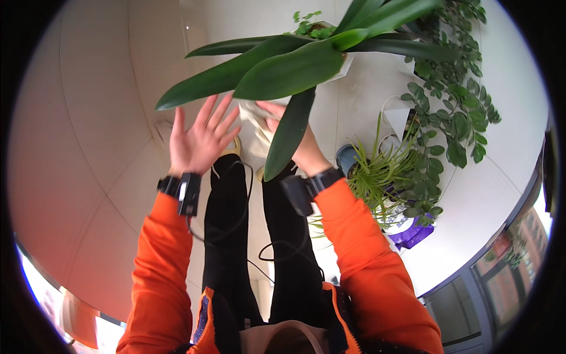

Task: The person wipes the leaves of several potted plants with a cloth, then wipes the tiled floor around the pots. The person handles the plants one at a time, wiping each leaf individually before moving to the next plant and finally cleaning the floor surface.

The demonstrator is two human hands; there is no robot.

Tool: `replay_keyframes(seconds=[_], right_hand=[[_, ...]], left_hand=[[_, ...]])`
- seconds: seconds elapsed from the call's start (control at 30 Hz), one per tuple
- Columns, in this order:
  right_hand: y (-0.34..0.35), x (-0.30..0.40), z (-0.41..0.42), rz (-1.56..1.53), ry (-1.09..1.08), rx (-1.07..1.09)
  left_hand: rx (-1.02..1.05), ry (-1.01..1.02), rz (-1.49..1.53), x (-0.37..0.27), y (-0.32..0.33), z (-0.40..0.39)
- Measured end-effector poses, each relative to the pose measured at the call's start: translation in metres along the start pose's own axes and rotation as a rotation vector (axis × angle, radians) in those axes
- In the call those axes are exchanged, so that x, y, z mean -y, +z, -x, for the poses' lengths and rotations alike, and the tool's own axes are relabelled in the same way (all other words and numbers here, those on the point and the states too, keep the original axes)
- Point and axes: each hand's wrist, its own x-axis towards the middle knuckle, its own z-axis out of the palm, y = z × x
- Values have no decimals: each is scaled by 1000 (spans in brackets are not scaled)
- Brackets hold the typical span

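My left hand (201, 137) is held palm up with its fingers spread, just below the tip of a long green leaf, with nothing in it. My right hand (300, 141) holds a pale cloth (257, 126), which hangs from its fingers; a drooping leaf hides part of this hand. Above both hands spreads a potted plant with broad, strap-like leaves (287, 73). Its white pot (346, 67) shows in part beneath the leaves. Both wrists bear black strapped devices.
At the right stand a spider-like grassy plant (376, 172), a blue-grey pot (347, 158), a trailing leafy plant (462, 119) and a purple-and-white bag (413, 232). Black cables (230, 230) hang loosely by my legs. Pale walls and a tiled floor surround me.
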Motion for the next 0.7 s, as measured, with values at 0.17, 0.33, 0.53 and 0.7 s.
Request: replay_keyframes(seconds=[0.17,0.33,0.53,0.7], right_hand=[[-94,-43,50,-462,292,-272],[-149,-56,36,-607,239,-682],[-168,-139,-36,-662,-80,-780],[-156,-219,-96,-915,-138,-970]], left_hand=[[-152,-178,-216,-9,3,38],[-210,-424,-814,18,-44,-22],[204,-305,-1334,64,-113,-118],[50,17,-1549,93,-105,-187]])
